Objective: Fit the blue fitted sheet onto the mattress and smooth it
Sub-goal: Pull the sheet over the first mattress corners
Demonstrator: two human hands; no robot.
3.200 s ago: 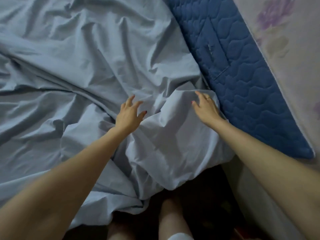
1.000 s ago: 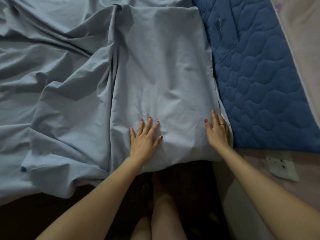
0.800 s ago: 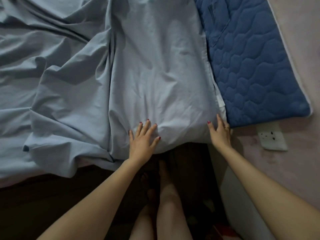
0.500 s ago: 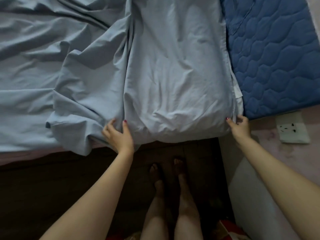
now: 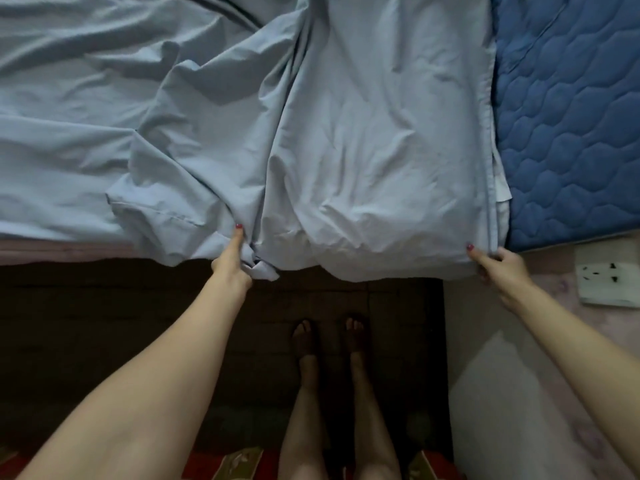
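Observation:
The light blue fitted sheet (image 5: 363, 133) lies rumpled across the bed, its near edge hanging over the front side. A flatter panel of it runs away from me in the middle, with heavy folds to the left. My left hand (image 5: 232, 259) grips a bunched fold of the sheet at the bed's front edge. My right hand (image 5: 498, 268) pinches the sheet's near right corner, fingers curled under the hem. The dark blue quilted mattress pad (image 5: 568, 133) shows bare to the right of the sheet.
A pinkish wall with a white power socket (image 5: 606, 278) stands at the right. Below the bed edge is a dark floor (image 5: 104, 323) with my bare feet (image 5: 329, 337) on it. A red patterned mat (image 5: 242, 462) lies at the bottom.
Both hands slid from lying flat on the sheet down to its front edge and took hold of it. My view pulled back, showing the floor and my feet.

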